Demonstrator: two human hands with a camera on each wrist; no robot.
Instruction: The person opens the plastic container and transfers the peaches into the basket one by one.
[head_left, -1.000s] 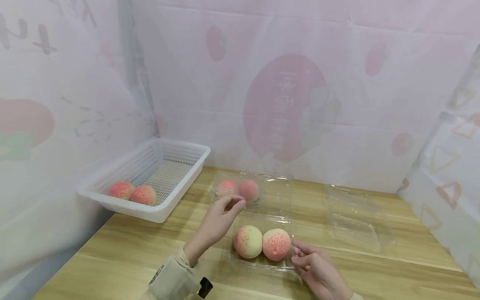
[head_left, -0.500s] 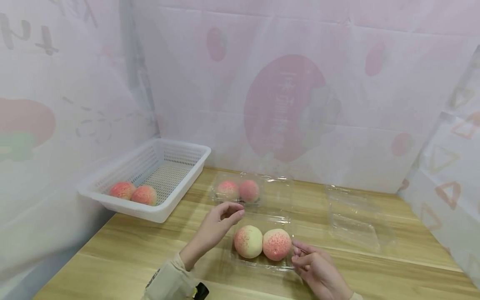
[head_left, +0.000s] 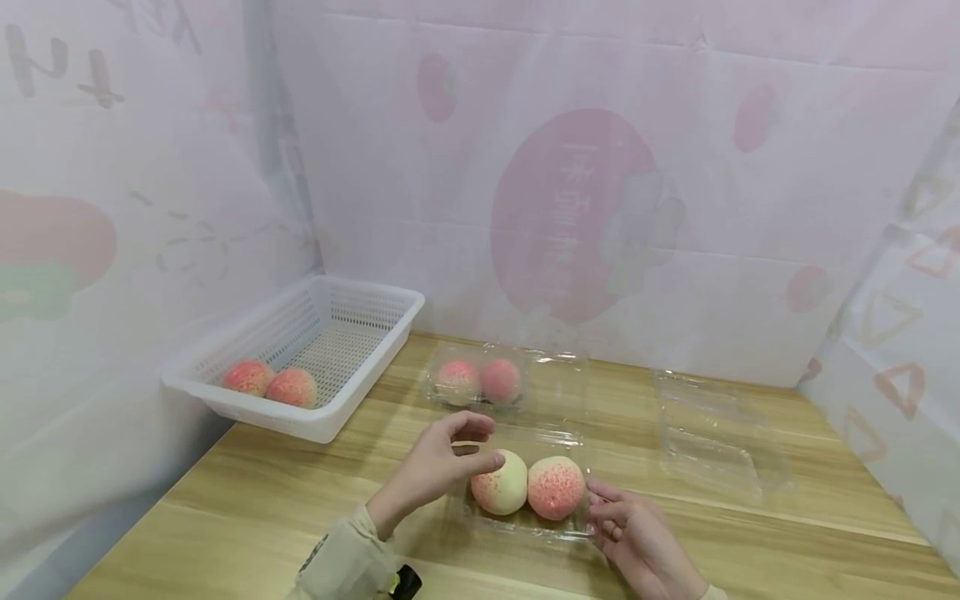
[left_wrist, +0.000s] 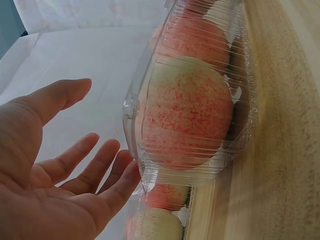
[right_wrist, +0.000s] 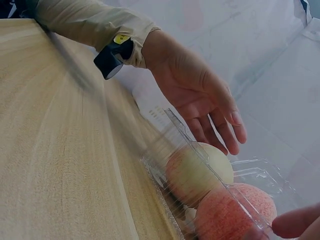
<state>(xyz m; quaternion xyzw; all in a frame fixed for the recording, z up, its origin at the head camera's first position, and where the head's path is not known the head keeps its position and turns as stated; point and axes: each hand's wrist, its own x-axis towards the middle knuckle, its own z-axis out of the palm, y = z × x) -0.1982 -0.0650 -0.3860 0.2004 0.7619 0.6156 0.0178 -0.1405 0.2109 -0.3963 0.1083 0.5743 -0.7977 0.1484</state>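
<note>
A clear clamshell box [head_left: 525, 531] lies on the wooden table in front of me, holding a pale peach [head_left: 498, 485] and a pink peach [head_left: 556, 487]. My left hand [head_left: 442, 462] hovers with spread fingers just left of the pale peach, holding nothing. My right hand [head_left: 633, 537] pinches the box's right rim. In the right wrist view the left hand [right_wrist: 195, 95] hangs above the pale peach [right_wrist: 197, 170], behind a raised clear edge. In the left wrist view my left hand [left_wrist: 60, 190] is open-palmed beside ribbed clear plastic [left_wrist: 132, 107] over peaches.
A second clear box [head_left: 555, 383] with two peaches stands behind the near one. At the back left, a white mesh basket [head_left: 360, 375] holds two more peaches. An empty open clamshell [head_left: 712, 433] lies to the right. Pink sheeting walls in the table.
My left hand has dropped from near the far box toward me and now sits beside the pale peach with fingers spread wider. The right hand has stayed at the box's rim.
</note>
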